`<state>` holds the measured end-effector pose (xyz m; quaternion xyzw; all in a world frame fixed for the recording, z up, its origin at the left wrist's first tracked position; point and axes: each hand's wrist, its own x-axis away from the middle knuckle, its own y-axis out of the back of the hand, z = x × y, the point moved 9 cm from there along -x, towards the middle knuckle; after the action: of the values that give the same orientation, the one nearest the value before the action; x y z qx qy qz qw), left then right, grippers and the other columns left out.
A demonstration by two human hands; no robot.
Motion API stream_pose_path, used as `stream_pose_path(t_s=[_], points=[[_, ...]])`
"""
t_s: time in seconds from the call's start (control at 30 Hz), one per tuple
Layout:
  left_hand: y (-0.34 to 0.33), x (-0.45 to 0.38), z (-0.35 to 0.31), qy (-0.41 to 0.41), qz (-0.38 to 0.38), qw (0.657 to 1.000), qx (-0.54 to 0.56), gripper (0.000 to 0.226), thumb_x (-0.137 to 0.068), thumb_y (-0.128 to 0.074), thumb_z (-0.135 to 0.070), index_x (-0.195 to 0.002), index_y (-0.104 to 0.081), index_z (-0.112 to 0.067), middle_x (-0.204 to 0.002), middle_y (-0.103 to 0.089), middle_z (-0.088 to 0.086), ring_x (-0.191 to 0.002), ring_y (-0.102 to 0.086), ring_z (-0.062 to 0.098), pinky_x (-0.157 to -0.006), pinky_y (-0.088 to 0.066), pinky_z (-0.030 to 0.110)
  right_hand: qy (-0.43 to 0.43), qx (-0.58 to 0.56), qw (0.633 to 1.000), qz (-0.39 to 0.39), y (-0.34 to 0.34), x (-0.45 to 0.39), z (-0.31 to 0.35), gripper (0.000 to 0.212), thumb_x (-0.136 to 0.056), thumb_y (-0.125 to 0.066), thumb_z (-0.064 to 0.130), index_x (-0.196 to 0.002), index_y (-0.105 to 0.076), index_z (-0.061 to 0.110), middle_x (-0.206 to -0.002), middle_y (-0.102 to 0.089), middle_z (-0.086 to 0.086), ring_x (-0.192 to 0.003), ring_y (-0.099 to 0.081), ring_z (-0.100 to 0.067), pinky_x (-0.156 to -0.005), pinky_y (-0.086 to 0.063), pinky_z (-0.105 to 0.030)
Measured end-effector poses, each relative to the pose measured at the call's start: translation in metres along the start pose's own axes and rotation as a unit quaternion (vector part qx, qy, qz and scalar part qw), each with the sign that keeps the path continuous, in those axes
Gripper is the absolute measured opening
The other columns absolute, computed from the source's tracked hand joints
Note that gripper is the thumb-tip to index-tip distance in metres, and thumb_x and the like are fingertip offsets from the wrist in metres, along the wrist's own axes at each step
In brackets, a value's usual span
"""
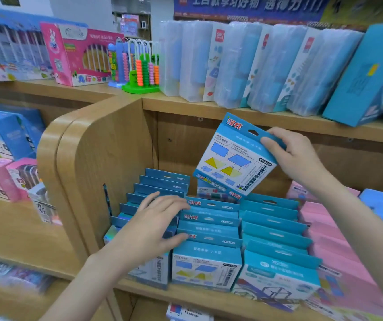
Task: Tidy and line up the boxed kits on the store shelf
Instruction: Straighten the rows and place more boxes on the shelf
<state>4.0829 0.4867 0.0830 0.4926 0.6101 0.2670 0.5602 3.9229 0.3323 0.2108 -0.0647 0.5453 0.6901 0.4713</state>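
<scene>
A: Nearest the lens, lower centre of the frame, the left hand (160, 218) lies flat with fingers spread on the tops of the left row of kits (158, 188), gripping nothing.

B: And the right hand (294, 154)?

A: Right of centre, it pinches a lifted blue kit (234, 158) by its hang-tab, tilted above the middle row (209, 230).

B: So mid-sorting, I'd say. Next it needs a gap in a matching row, then sliding the kit in upright.
</scene>
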Motion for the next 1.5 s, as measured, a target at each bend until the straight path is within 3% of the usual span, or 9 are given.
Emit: stream_pose_path(t_s=[0.17, 0.33, 0.47, 0.73, 0.9, 1.03, 1.13, 1.3, 1.5], points=[[0.005, 0.000, -0.008, -0.029, -0.047, 0.998, -0.023, 0.042, -0.082, -0.043, -0.057, -0.114, -0.050, -0.030, -0.119, -0.059, -0.011, -0.115, -0.042, 0.002, -0.108, -0.015, 0.034, -0.059, -0.042, 0.997, -0.005, 0.016, 0.012, -0.010, 0.019, -0.094, -0.050, 0.022, -0.078, -0.057, 0.014, -0.066, -0.057, 0.008, -0.056, -0.047, -0.004, -0.053, -0.032, -0.015], [0.006, 0.000, -0.015, -0.037, -0.079, 0.995, -0.052, 0.037, -0.085, -0.042, -0.051, -0.106, -0.059, -0.026, -0.111, -0.062, -0.010, -0.108, -0.048, 0.006, -0.105, -0.021, 0.037, -0.109, -0.042, 0.993, 0.012, 0.026, 0.032, -0.019, 0.017, -0.094, -0.049, 0.019, -0.084, -0.061, 0.013, -0.073, -0.064, 0.000, -0.063, -0.054, -0.009, -0.052, -0.034, -0.016], [0.003, 0.001, -0.015, -0.026, -0.079, 0.994, -0.068, 0.052, -0.094, -0.022, -0.056, -0.101, -0.064, -0.026, -0.107, -0.063, -0.011, -0.104, -0.051, 0.007, -0.104, -0.022, 0.035, -0.124, -0.031, 0.992, 0.006, 0.034, 0.044, -0.019, 0.015, -0.095, -0.048, 0.019, -0.085, -0.059, 0.015, -0.072, -0.063, 0.004, -0.057, -0.054, 0.004, -0.050, -0.038, -0.011], [0.006, 0.010, -0.013, -0.010, -0.065, 0.996, -0.065, 0.050, -0.095, -0.023, -0.054, -0.103, -0.062, -0.024, -0.109, -0.062, -0.009, -0.105, -0.054, 0.009, -0.105, -0.023, 0.036, -0.156, -0.042, 0.987, 0.005, 0.040, 0.053, -0.017, 0.017, -0.095, -0.046, 0.022, -0.087, -0.059, 0.015, -0.077, -0.064, -0.001, -0.064, -0.055, -0.007, -0.054, -0.040, -0.022], [0.017, 0.013, -0.013, 0.014, -0.095, 0.995, -0.037, 0.041, -0.092, -0.030, -0.051, -0.114, -0.054, -0.026, -0.119, -0.058, -0.010, -0.116, -0.042, 0.004, -0.110, -0.025, 0.034, -0.175, -0.086, 0.981, 0.017, 0.037, 0.053, -0.015, 0.018, -0.095, -0.046, 0.024, -0.083, -0.059, 0.020, -0.076, -0.065, 0.001, -0.065, -0.057, -0.008, -0.055, -0.040, -0.024], [0.030, 0.002, -0.024, 0.067, -0.109, 0.985, 0.116, 0.041, -0.090, -0.040, -0.054, -0.128, -0.036, -0.039, -0.129, -0.037, -0.026, -0.121, -0.031, -0.009, -0.102, -0.028, 0.020, -0.203, -0.184, 0.961, 0.035, 0.038, 0.063, -0.024, 0.021, -0.095, -0.048, 0.021, -0.082, -0.063, 0.016, -0.076, -0.068, -0.003, -0.068, -0.059, -0.011, -0.065, -0.043, -0.028], [0.022, -0.015, -0.051, 0.060, -0.061, 0.964, 0.250, 0.042, -0.085, -0.044, -0.047, -0.123, -0.028, -0.045, -0.122, -0.039, -0.036, -0.112, -0.043, -0.015, -0.092, -0.037, 0.011, -0.225, -0.226, 0.947, 0.040, 0.045, 0.082, -0.031, 0.021, -0.094, -0.048, 0.020, -0.082, -0.064, 0.013, -0.073, -0.068, -0.002, -0.069, -0.059, -0.011, -0.064, -0.043, -0.026], [0.003, -0.053, -0.102, 0.029, -0.027, 0.894, 0.445, 0.038, -0.086, -0.057, -0.014, -0.116, -0.041, -0.030, -0.106, -0.058, -0.003, -0.083, -0.061, 0.005, -0.079, -0.050, 0.021, -0.280, -0.268, 0.922, 0.027, 0.077, 0.134, -0.055, 0.019, -0.095, -0.047, 0.016, -0.084, -0.061, 0.009, -0.063, -0.064, 0.004, -0.056, -0.056, -0.005, -0.051, -0.042, -0.014], [-0.045, -0.096, -0.189, -0.050, 0.041, 0.883, 0.465, 0.026, -0.089, -0.059, -0.018, -0.109, -0.046, -0.027, -0.103, -0.055, -0.007, -0.079, -0.057, 0.002, -0.076, -0.048, 0.017, -0.307, -0.229, 0.923, 0.024, 0.153, 0.203, -0.093, 0.020, -0.094, -0.048, 0.009, -0.101, -0.060, 0.024, -0.076, -0.069, -0.003, -0.059, -0.061, -0.007, -0.050, -0.042, -0.012]])
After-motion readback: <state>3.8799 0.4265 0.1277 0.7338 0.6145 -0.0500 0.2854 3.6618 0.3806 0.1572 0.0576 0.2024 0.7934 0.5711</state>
